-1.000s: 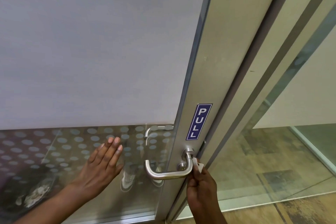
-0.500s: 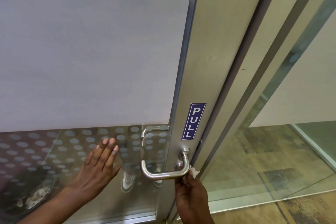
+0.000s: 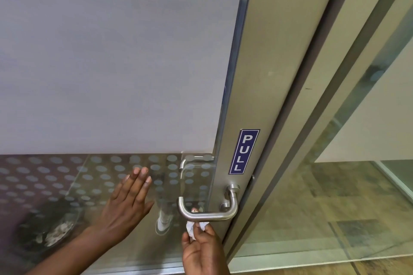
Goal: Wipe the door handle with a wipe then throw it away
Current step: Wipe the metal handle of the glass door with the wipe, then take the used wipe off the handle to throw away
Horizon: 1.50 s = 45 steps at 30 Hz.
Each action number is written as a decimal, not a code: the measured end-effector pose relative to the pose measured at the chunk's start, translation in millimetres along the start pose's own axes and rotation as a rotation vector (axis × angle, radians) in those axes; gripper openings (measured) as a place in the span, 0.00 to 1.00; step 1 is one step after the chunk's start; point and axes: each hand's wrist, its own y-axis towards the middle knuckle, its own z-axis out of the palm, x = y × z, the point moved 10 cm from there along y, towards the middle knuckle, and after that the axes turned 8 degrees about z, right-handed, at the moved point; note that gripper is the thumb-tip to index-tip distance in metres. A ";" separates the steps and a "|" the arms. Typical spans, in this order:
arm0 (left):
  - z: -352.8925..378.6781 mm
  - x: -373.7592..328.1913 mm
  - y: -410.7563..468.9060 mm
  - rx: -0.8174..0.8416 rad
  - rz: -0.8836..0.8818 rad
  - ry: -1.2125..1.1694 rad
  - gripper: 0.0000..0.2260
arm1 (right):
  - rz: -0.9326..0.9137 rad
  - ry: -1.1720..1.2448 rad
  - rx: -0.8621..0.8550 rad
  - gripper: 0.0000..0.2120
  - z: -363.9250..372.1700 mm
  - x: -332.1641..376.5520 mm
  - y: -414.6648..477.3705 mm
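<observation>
So, right hand (image 3: 202, 250) fingers (image 3: 206, 229) pinched tight on crumpled white wipe (image 3: 194, 229), wipe pressed against underside of door handle (image 3: 206, 215) bar, near middle. Left hand (image 3: 127, 205) flat on glass door (image 3: 100, 185), fingers straight and together, holding nothing. Guessing wiping mid-way: bar's curved end, neck not obviously covered. Binning wipe not done; no bin visible.

Blue PULL sticker (image 3: 244, 151) (upright) on door frame (image 3: 257, 73).
</observation>
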 end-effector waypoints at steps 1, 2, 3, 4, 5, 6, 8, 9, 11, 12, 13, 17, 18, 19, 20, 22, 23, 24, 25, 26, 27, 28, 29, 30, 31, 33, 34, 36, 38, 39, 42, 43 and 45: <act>0.0 0.3 -0.2 0.014 -0.001 -0.001 0.39 | -0.016 0.016 0.030 0.15 5.1 -1.7 0.3; 0.2 -0.6 -0.2 0.028 0.003 0.002 0.39 | -0.037 0.024 0.044 0.16 8.0 -2.9 1.8; 0.2 -1.5 0.2 0.040 0.006 0.007 0.39 | -0.059 0.020 0.052 0.17 10.6 -4.0 4.2; 0.3 -2.4 0.6 0.051 0.007 0.015 0.39 | -0.082 0.015 0.064 0.17 13.7 -4.7 6.6; 0.2 -3.1 1.1 0.057 0.006 0.025 0.39 | -0.102 0.014 0.076 0.18 16.9 -4.9 8.5; 0.0 -3.7 1.3 0.062 0.004 0.033 0.39 | -0.118 0.012 0.091 0.18 20.5 -5.3 10.3; -0.7 -4.3 1.5 0.072 0.003 0.048 0.38 | -0.134 0.012 0.142 0.16 30.8 -5.9 11.8; -0.7 -4.3 1.9 0.078 0.005 0.055 0.38 | -0.141 0.020 0.164 0.13 35.3 -5.5 11.7; -0.6 -4.4 1.5 0.097 0.003 0.059 0.37 | -0.167 0.016 0.190 0.10 40.1 -4.8 12.6; -0.3 -5.0 1.3 0.106 0.001 0.048 0.37 | -0.174 -0.002 0.186 0.11 40.5 -5.2 14.3; -0.5 -4.8 1.4 0.114 -0.002 0.033 0.37 | -0.177 -0.022 0.178 0.13 40.5 -7.0 16.7; -2.4 -0.8 -1.2 0.157 -0.016 -0.057 0.36 | -0.091 -0.128 0.236 0.13 50.9 -27.5 23.1; -4.4 1.0 -3.1 0.170 -0.028 -0.076 0.35 | -0.050 -0.167 0.260 0.13 56.1 -35.5 23.5; -7.9 4.2 -6.5 0.186 -0.054 -0.097 0.35 | -0.014 -0.202 0.280 0.12 62.0 -43.5 23.9; -10.3 7.5 -7.9 0.195 -0.088 -0.125 0.33 | 0.001 -0.231 0.294 0.12 66.4 -46.9 24.7; -23.8 23.0 -21.3 0.195 -0.240 -0.182 0.28 | 0.032 -0.306 0.316 0.11 78.2 -59.1 22.3; -33.1 34.3 -32.1 0.197 -0.348 -0.212 0.25 | 0.049 -0.350 0.324 0.11 84.6 -67.2 21.2; -43.0 45.1 -44.6 0.201 -0.455 -0.234 0.23 | 0.065 -0.392 0.335 0.11 90.0 -76.4 20.5; -54.8 56.2 -60.5 0.216 -0.560 -0.253 0.22 | 0.088 -0.438 0.348 0.10 96.1 -89.7 20.0; -67.6 65.6 -76.9 0.232 -0.644 -0.264 0.21 | 0.105 -0.474 0.365 0.09 102.9 -104.0 19.1; -76.4 70.5 -87.5 0.247 -0.698 -0.275 0.21 | 0.107 -0.503 0.375 0.08 106.6 -111.9 20.2; -92.3 78.0 -105.2 0.249 -0.752 -0.259 0.19 | 0.128 -0.547 0.398 0.08 113.3 -131.9 19.8; -106.7 83.3 -119.8 0.264 -0.791 -0.251 0.18 | 0.146 -0.594 0.414 0.07 119.5 -150.5 19.2; -119.7 88.1 -133.5 0.269 -0.819 -0.252 0.19 | 0.162 -0.632 0.431 0.07 125.3 -168.4 19.2; -132.6 92.7 -146.6 0.273 -0.842 -0.253 0.22 | 0.183 -0.672 0.456 0.08 131.5 -187.7 17.9; -165.0 106.1 -186.6 0.277 -0.916 -0.245 0.25 | 0.251 -0.745 0.520 0.08 143.8 -244.5 13.4; -174.2 110.7 -199.5 0.282 -0.932 -0.241 0.25 | 0.259 -0.768 0.545 0.07 149.5 -262.2 12.5; -196.3 126.7 -248.1 0.309 -1.022 -0.214 0.25 | 0.298 -0.840 0.601 0.09 159.9 -320.6 10.5; -213.8 146.7 -291.4 0.327 -1.104 -0.152 0.24 | 0.313 -0.941 0.648 0.07 169.7 -370.6 10.9; -230.1 160.3 -334.0 0.342 -1.173 -0.118 0.24 | 0.327 -1.020 0.661 0.07 170.3 -416.8 12.7; -251.6 185.4 -429.2 0.425 -1.316 -0.060 0.25 | 0.245 -1.215 0.592 0.08 172.3 -501.5 34.1; -256.1 193.3 -465.1 0.485 -1.368 -0.060 0.26 | 0.209 -1.279 0.564 0.09 170.8 -531.6 42.5; -260.1 208.0 -519.7 0.615 -1.437 -0.033 0.26 | 0.122 -1.402 0.540 0.07 171.0 -574.8 63.2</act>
